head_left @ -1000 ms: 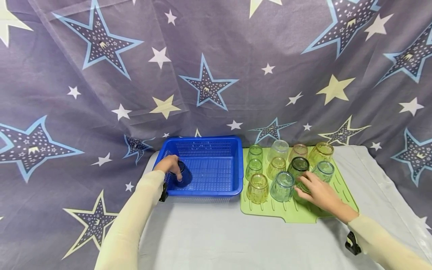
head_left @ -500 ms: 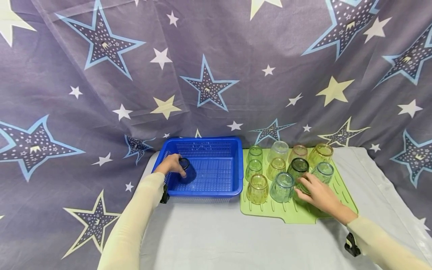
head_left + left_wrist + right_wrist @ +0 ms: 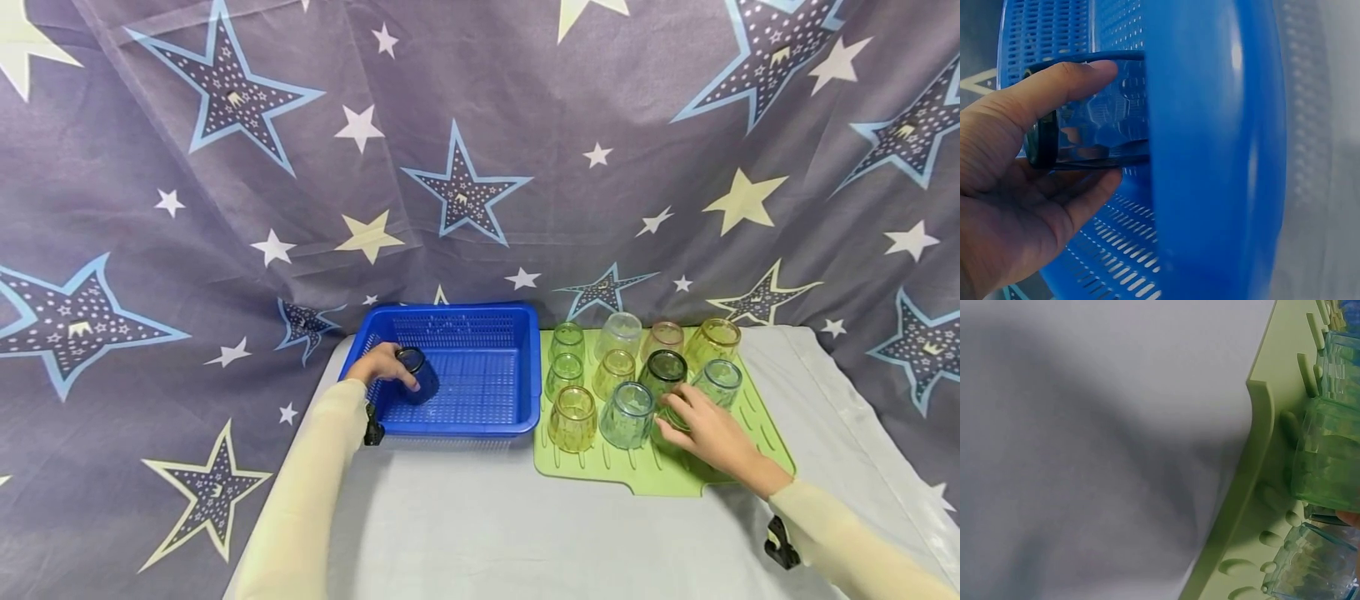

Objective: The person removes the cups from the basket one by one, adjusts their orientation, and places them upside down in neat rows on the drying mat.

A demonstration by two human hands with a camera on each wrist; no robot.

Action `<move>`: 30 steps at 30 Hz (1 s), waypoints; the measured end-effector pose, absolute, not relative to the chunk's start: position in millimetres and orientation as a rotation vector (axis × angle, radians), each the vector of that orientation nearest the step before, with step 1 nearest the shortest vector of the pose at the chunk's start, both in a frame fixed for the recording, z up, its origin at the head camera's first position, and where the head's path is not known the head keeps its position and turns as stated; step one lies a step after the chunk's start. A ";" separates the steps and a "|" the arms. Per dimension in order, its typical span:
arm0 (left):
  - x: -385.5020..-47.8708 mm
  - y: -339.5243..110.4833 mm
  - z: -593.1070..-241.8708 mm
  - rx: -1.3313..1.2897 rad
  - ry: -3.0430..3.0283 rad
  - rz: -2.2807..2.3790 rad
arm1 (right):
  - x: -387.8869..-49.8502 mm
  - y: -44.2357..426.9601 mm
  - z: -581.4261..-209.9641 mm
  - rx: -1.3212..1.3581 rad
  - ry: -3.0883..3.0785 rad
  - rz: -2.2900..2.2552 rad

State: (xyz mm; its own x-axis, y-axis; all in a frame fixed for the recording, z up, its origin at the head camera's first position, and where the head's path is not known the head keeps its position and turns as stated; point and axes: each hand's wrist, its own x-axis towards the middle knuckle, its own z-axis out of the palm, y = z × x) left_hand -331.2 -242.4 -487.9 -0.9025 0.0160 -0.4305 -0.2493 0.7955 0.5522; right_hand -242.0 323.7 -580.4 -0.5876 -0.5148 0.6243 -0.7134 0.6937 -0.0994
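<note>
In the head view my left hand holds a dark glass tumbler inside the left end of the blue plastic basket. The left wrist view shows the thumb on one side of the tumbler and fingers on the other, its thick base toward the palm; the basket rim hides its far end. My right hand grips a green glass tumbler at the front of the light green drying mat. That tumbler is largely covered by the hand in the head view.
Several upside-down tumblers stand close together on the mat, among them a yellow one, a blue one, a black one and a light blue one. A star-patterned curtain hangs behind the white-covered table.
My left hand has moved the dark tumbler slightly right within the basket, away from its left wall. The right hand has stayed at the green tumbler.
</note>
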 end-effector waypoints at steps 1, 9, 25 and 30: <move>-331.7 -243.3 -489.0 -0.181 2.554 0.883 | -242.1 323.7 -580.7 0.940 -2.332 0.463; -331.5 -247.4 -496.3 -0.198 2.534 0.926 | -242.4 323.7 -581.7 0.931 -2.329 0.473; -328.4 -242.9 -494.5 -0.195 2.562 1.014 | -241.0 320.8 -583.3 0.918 -2.329 0.464; -327.8 -238.4 -491.9 -0.175 2.596 1.043 | -240.3 320.3 -583.7 0.916 -2.333 0.474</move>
State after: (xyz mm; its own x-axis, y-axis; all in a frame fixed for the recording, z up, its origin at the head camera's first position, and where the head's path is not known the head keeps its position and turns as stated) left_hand -327.8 -238.4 -491.9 -0.9357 0.0110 -0.3527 -0.2361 0.7233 0.6489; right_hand -240.3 320.3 -583.7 -0.5943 -0.4974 0.6319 -0.7046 0.7009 -0.1110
